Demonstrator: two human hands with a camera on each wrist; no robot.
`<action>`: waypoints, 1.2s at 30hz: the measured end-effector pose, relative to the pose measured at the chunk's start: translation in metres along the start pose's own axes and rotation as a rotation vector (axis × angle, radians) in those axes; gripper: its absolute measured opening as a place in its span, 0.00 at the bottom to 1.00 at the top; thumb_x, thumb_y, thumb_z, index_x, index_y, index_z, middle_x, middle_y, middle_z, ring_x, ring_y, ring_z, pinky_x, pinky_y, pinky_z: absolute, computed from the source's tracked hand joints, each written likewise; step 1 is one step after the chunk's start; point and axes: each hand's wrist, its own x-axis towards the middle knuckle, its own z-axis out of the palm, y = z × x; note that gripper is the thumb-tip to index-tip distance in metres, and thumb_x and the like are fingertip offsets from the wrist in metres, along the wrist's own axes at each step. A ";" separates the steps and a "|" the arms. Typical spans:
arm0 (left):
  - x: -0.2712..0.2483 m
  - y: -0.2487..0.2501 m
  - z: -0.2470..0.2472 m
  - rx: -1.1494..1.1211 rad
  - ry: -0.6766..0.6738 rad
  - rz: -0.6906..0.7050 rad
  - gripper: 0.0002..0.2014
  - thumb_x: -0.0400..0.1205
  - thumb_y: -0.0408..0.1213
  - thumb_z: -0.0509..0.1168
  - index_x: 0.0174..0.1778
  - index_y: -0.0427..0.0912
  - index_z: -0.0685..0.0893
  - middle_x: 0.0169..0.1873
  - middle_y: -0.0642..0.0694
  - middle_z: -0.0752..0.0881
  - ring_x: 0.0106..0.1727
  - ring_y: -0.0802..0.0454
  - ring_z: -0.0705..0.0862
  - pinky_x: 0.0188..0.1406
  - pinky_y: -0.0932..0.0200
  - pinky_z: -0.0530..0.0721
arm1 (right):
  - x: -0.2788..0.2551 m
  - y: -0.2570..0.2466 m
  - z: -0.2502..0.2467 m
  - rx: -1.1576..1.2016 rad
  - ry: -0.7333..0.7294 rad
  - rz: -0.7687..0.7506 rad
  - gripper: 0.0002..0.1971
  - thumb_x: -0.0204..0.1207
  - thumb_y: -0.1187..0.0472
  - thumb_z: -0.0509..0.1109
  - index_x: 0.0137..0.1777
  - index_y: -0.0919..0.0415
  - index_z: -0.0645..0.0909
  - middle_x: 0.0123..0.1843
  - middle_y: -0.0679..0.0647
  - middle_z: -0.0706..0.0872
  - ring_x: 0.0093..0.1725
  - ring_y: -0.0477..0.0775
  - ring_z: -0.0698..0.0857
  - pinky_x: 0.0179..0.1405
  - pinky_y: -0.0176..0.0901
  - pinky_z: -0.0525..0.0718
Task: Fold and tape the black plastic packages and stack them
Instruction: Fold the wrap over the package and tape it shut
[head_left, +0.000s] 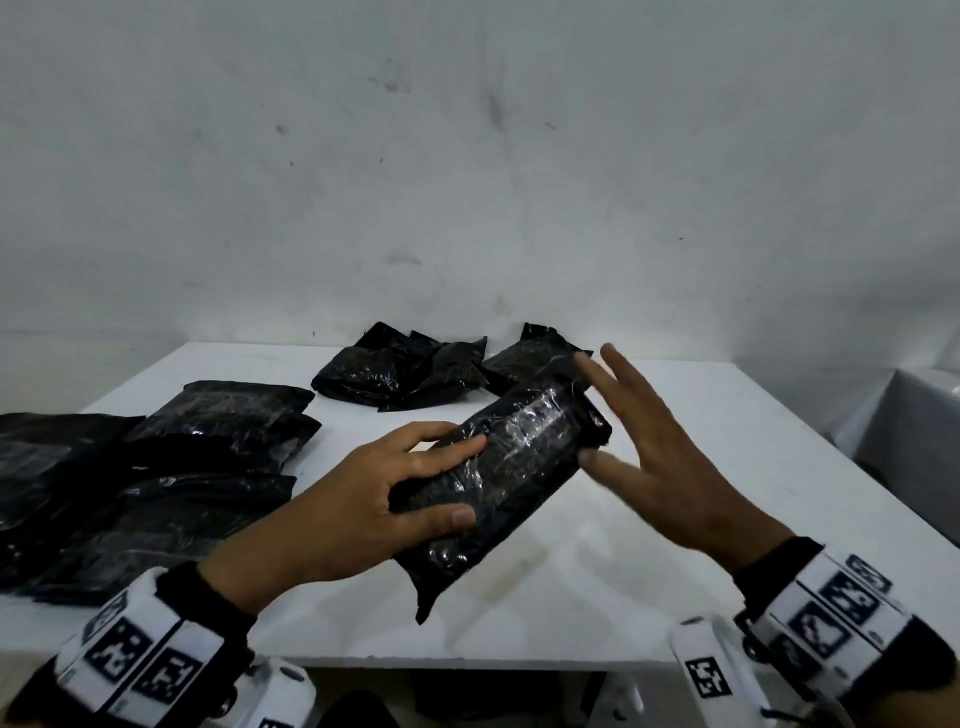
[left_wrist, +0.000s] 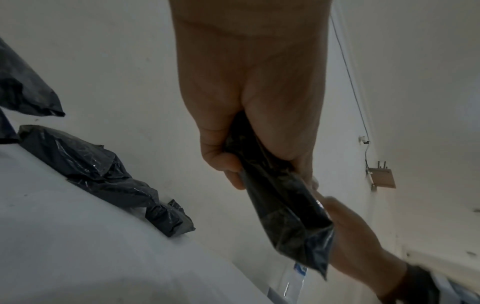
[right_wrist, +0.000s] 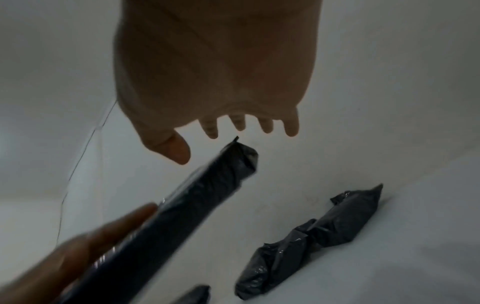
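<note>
Your left hand (head_left: 363, 499) holds one black package (head_left: 511, 480) up over the middle of the counter (head_left: 701, 499), thumb curled over its upper face and fingers wrapped behind it, gripping near the lower end; the package is tilted, its far end pointing toward the back right corner. It is already folded into a narrow bundle, and a glossy band across it reads as clear tape, so I judge the fold and taping of this one done or nearly so. Your right hand (head_left: 660, 457) is spread, fingers straight and apart, holding nothing; it sits just beside the package's far end, the thumb close to or touching it, and the blur leaves that unsettled; the right wrist view shows the fingertips (right_wrist: 211, 131) just clear of that end.

Along the left edge lies a spread of flat packages (head_left: 156, 488), overlapping rather than squared up; I cannot tell from here whether they are finished or waiting. At the back edge, near the middle, a loose heap (head_left: 400, 371) of crumpled black packages sits with another package (head_left: 530, 358) just beside it to the right; these look unfolded, so I take them as work still to do.

No tape roll shows in the head view; so my reading is one package about ready to be set down, several left, and no neat stack formed yet.
</note>
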 end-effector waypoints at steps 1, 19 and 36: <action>0.000 0.001 0.002 0.010 -0.009 0.015 0.30 0.74 0.75 0.64 0.74 0.81 0.70 0.74 0.74 0.70 0.76 0.73 0.71 0.68 0.82 0.68 | 0.004 -0.003 0.000 0.067 0.017 0.054 0.44 0.73 0.30 0.71 0.84 0.23 0.49 0.89 0.32 0.44 0.87 0.35 0.44 0.84 0.46 0.54; -0.009 0.002 0.002 -0.097 -0.004 -0.071 0.26 0.86 0.53 0.60 0.81 0.72 0.64 0.76 0.80 0.69 0.78 0.79 0.66 0.74 0.80 0.64 | 0.025 -0.022 0.025 0.338 0.292 0.231 0.20 0.86 0.45 0.63 0.77 0.37 0.77 0.64 0.34 0.87 0.61 0.27 0.81 0.61 0.26 0.79; -0.021 0.005 0.008 -0.198 -0.157 -0.165 0.36 0.84 0.51 0.68 0.84 0.76 0.57 0.77 0.66 0.74 0.66 0.77 0.79 0.61 0.74 0.80 | 0.029 -0.019 0.033 0.264 0.269 0.220 0.17 0.85 0.45 0.65 0.72 0.37 0.82 0.59 0.30 0.85 0.56 0.25 0.82 0.53 0.14 0.72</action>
